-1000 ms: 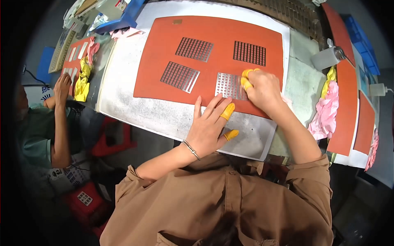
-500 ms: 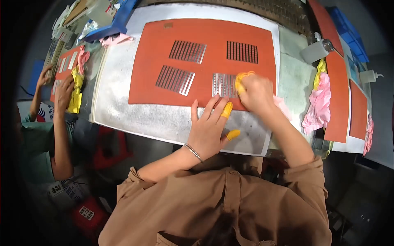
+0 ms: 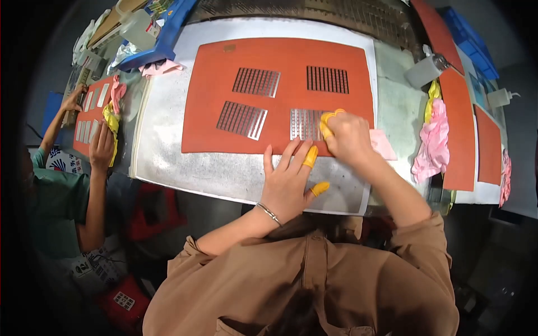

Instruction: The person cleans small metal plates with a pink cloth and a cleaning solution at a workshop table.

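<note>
Four slotted metal plates lie on an orange mat (image 3: 280,51). My right hand (image 3: 350,134), yellow covers on its fingertips, is closed and pressed onto the right part of the near-right plate (image 3: 305,124); what its fingers hold, if anything, is hidden. Along that plate's near edge rest the fingertips of my left hand (image 3: 288,182), spread flat, with yellow covers on two of its fingers. The near-left plate (image 3: 242,120), the far-left plate (image 3: 256,82) and the darker far-right plate (image 3: 327,79) lie apart from both hands.
A pink cloth (image 3: 383,144) lies by my right wrist. Farther right are a crumpled pink cloth (image 3: 431,137), a bottle (image 3: 424,71) and more orange mats (image 3: 460,134). At left, a co-worker's hand (image 3: 102,147) works over another mat, near a blue tray (image 3: 159,50).
The view has shifted, so the mat and plates sit a little lower. My hands stay at the same plate, the right one still closed on it. The co-worker's nearer hand has moved.
</note>
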The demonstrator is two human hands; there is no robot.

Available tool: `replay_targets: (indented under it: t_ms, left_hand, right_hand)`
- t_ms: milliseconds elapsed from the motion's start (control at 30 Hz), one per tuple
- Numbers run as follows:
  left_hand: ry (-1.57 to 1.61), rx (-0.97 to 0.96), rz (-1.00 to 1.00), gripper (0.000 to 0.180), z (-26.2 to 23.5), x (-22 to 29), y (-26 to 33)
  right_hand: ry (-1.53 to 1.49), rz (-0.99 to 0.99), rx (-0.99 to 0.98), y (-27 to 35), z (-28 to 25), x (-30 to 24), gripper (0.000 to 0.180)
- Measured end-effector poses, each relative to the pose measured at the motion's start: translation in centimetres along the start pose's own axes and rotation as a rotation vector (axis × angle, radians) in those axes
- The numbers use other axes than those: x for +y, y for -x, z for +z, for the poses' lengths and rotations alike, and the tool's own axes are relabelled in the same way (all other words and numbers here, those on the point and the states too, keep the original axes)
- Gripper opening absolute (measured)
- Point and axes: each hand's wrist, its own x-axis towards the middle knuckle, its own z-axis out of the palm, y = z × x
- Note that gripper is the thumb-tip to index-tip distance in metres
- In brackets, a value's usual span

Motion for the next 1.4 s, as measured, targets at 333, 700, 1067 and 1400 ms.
replay_targets:
  t_ms: [333,700,1067,1400]
  left_hand:
    - [-0.013,-0.002,0.012,0.057,-0.2,0.1,-0.3]
    - [-0.029,-0.003,0.037,0.06,-0.4,0.0,-0.4]
    - [-0.006,0.015,-0.005,0.062,0.0,-0.2,-0.1]
    - [-0.008,0.015,0.0,0.06,0.0,-0.3,-0.2]
  right_hand:
    - [0.001,0.037,0.02,-1.2,-0.1,0.7,0.01]
    - [0.016,0.018,0.007,-2.3,-0.5,1.4,0.011]
    - [-0.021,-0.011,-0.031,-1.1,-0.3,0.7,0.011]
    - [0.019,0.011,-0.041,-2.5,-0.8,1.0,0.008]
